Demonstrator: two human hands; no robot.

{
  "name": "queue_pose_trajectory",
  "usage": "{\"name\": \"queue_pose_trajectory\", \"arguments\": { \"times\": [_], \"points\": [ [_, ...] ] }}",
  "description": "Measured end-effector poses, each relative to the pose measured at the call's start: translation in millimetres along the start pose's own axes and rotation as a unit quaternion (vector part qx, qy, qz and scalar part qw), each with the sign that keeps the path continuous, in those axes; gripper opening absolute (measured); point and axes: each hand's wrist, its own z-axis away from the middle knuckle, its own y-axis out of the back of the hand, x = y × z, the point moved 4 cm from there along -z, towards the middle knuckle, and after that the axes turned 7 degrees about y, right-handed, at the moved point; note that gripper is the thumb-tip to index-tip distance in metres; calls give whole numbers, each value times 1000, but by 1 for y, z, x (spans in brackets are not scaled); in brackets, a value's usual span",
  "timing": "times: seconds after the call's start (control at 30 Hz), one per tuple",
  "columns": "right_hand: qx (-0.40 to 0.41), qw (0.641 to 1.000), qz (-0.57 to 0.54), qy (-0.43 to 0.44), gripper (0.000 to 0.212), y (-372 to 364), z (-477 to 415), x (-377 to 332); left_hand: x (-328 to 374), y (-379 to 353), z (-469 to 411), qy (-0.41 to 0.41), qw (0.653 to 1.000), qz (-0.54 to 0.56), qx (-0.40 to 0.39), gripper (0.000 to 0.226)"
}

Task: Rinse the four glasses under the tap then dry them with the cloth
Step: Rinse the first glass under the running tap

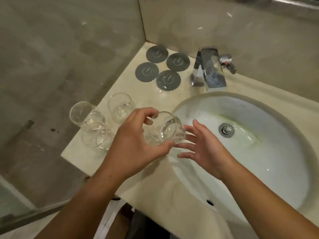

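The left hand (133,144) gripped a tilted glass (166,131) at the sink's (259,107) edge; the right hand (205,149) hovered beside it, fingers spread wide. Three glasses (94,125) stood left on the desk (155,169).

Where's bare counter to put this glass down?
Free: the front counter between the basin and the near edge. Crowded: three glasses at the left edge, four coasters in the back corner beside the tap.

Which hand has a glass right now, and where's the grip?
The left hand holds one glass, tilted, fingers over its rim and thumb under its side. The right hand is open beside it, holding nothing.
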Motion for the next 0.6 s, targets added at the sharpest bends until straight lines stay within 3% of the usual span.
{"name": "queue_pose_trajectory", "arguments": {
  "times": [0.13,0.23,0.43,0.6],
  "points": [
    [-44,998,-49,18,57,25,-7,4,-1,-43,-19,15,996,86,-32,70],
    [-13,996,-41,73,47,45,-11,4,-8,-73,-34,18,992,95,-79,70],
    [25,977,-26,208,13,76,-8,-1,-5,-103,-45,-103,988,9,-115,82],
    [60,961,10,271,26,70,6,2,5,-102,-38,-163,980,5,-115,91]
  ]
}}
